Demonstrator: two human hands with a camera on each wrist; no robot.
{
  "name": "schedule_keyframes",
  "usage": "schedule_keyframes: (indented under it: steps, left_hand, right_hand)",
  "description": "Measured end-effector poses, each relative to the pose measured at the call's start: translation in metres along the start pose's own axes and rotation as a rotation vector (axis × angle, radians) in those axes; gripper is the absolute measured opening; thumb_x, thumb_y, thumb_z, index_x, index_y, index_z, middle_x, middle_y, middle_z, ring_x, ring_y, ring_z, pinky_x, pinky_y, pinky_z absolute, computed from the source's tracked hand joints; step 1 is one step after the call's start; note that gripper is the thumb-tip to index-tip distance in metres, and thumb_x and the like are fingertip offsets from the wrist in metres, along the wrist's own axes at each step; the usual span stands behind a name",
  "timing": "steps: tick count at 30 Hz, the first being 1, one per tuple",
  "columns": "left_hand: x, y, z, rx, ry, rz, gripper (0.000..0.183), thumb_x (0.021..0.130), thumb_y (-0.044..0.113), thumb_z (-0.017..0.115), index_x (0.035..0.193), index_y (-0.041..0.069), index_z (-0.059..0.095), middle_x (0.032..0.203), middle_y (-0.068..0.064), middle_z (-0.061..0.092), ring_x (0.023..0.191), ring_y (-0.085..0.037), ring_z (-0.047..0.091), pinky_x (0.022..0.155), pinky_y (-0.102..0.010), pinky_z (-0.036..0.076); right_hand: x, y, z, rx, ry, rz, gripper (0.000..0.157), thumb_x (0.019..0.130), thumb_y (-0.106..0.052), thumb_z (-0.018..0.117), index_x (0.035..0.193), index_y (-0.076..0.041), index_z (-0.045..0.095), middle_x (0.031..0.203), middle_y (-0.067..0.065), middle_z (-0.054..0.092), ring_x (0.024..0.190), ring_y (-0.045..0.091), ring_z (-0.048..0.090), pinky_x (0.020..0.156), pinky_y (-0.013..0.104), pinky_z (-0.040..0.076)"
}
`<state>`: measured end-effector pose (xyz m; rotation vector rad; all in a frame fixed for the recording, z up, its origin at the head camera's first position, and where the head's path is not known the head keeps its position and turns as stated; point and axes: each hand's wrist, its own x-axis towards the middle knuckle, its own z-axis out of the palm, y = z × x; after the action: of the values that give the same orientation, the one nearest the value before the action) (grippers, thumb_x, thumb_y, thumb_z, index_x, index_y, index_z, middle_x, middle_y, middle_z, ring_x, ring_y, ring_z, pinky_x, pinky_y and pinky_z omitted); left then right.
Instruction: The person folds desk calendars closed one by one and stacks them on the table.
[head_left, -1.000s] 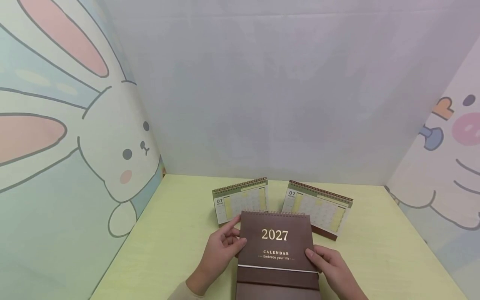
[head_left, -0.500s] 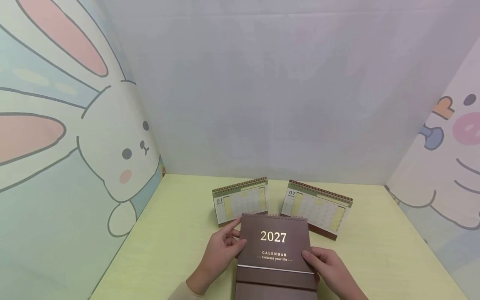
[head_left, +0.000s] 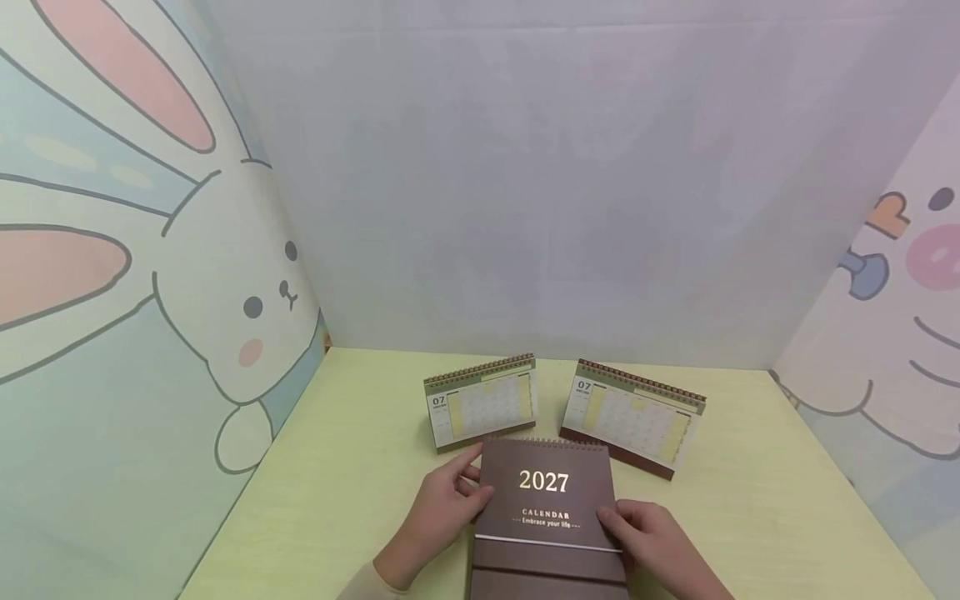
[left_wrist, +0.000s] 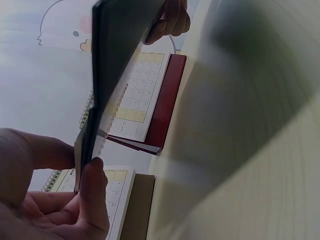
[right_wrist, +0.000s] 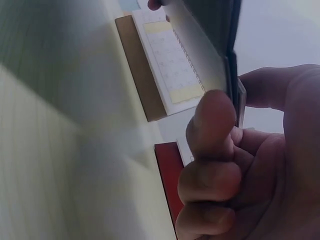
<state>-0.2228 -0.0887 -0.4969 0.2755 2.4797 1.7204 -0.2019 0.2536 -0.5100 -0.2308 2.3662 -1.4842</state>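
Observation:
Between both hands is a dark brown desk calendar (head_left: 543, 500) with "2027" in gold on its cover and a spiral along its far edge. My left hand (head_left: 447, 508) pinches its left edge, thumb on the cover and fingers behind. The right hand (head_left: 654, 537) pinches the right edge in the same way, with curled fingers beneath, as the right wrist view shows. In both wrist views the calendar is seen edge-on, above the table surface. Its near part runs out of the head view at the bottom.
Two desk calendars stand open behind it on the pale yellow table (head_left: 315, 500), both showing month 07: a left one (head_left: 487, 404) with a brown base and a right one (head_left: 633, 421) with a red-brown base. A plain wall (head_left: 525, 183) rises behind, with cartoon-printed walls at the sides.
The brown calendar has come slightly nearer and its right edge has shifted left, uncovering more of the two standing calendars. The right hand has moved a little left with it.

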Motion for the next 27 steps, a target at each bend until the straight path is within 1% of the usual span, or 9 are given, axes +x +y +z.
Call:
schedule_keyframes:
  steps: [4, 8, 13, 17, 21, 27]
  left_hand:
    - [0.000, -0.001, 0.001, 0.038, -0.004, 0.004, 0.070, 0.096, 0.014, 0.081, 0.159, 0.004, 0.053, 0.115, -0.015, 0.072, 0.084, -0.006, 0.072, 0.067, -0.021, 0.062]
    - [0.001, -0.001, 0.002, 0.074, -0.017, -0.019, 0.074, 0.093, 0.012, 0.082, 0.159, 0.003, 0.052, 0.116, -0.013, 0.069, 0.083, -0.007, 0.070, 0.066, -0.020, 0.061]
    - [0.001, -0.001, 0.003, 0.112, -0.043, -0.027, 0.075, 0.091, 0.009, 0.083, 0.159, 0.000, 0.051, 0.117, -0.013, 0.065, 0.084, -0.009, 0.069, 0.066, -0.020, 0.060]
    - [0.001, -0.004, 0.003, 0.163, -0.065, -0.011, 0.071, 0.092, 0.009, 0.082, 0.157, 0.002, 0.054, 0.115, -0.012, 0.064, 0.084, -0.007, 0.067, 0.066, -0.019, 0.059]
    - [0.000, -0.006, 0.005, 0.231, -0.086, 0.006, 0.072, 0.090, 0.008, 0.082, 0.157, 0.005, 0.056, 0.114, -0.011, 0.064, 0.081, -0.004, 0.062, 0.064, -0.019, 0.057]
    - [-0.001, -0.006, 0.006, 0.271, -0.121, -0.012, 0.074, 0.089, 0.009, 0.084, 0.157, 0.007, 0.056, 0.114, -0.011, 0.061, 0.078, -0.006, 0.058, 0.062, -0.019, 0.054]
  right_hand:
    - [0.001, 0.001, 0.002, -0.073, -0.003, 0.004, 0.046, 0.111, -0.042, 0.059, 0.083, -0.007, 0.070, 0.063, -0.001, 0.067, 0.053, 0.010, 0.063, 0.053, 0.029, 0.053]
    - [0.001, 0.002, 0.004, -0.140, -0.004, 0.015, 0.047, 0.111, -0.046, 0.058, 0.083, -0.011, 0.072, 0.063, -0.002, 0.067, 0.053, 0.010, 0.063, 0.052, 0.029, 0.053]
    - [0.002, 0.005, 0.007, -0.257, 0.023, 0.032, 0.049, 0.109, -0.053, 0.059, 0.079, -0.016, 0.070, 0.063, -0.004, 0.064, 0.055, 0.007, 0.058, 0.054, 0.026, 0.048]
    - [0.002, 0.006, 0.008, -0.340, 0.037, 0.033, 0.048, 0.108, -0.056, 0.059, 0.078, -0.020, 0.069, 0.064, -0.006, 0.061, 0.057, 0.004, 0.055, 0.057, 0.024, 0.044]
    - [0.002, 0.007, 0.009, -0.373, 0.039, 0.023, 0.046, 0.108, -0.055, 0.059, 0.078, -0.022, 0.069, 0.064, -0.008, 0.060, 0.058, 0.003, 0.053, 0.058, 0.024, 0.043]
    - [0.000, 0.006, 0.011, -0.412, 0.026, 0.009, 0.046, 0.108, -0.054, 0.059, 0.075, -0.023, 0.067, 0.062, -0.009, 0.057, 0.056, 0.003, 0.051, 0.057, 0.024, 0.041]
